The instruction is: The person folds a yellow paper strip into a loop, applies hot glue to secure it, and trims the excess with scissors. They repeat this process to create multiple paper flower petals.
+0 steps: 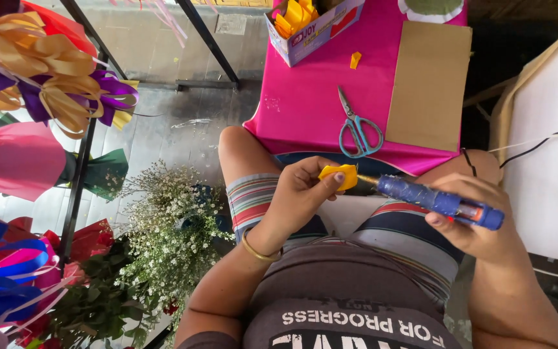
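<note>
My left hand (299,194) pinches a small yellow folded paper piece (340,176) above my lap. My right hand (479,216) grips a blue glue gun (437,201) whose nozzle points left and touches the yellow piece. Both hands hover over my knees, just in front of a low table covered in pink cloth (305,103). A gold bangle sits on my left wrist.
On the pink cloth lie teal-handled scissors (358,126), a brown cardboard sheet (429,84), a yellow scrap (355,60) and a box of yellow pieces (311,22). White small-flower sprigs (169,226), ribbon bows and wrapped bouquets crowd the left. A white cushioned seat (550,148) with a black cable stands right.
</note>
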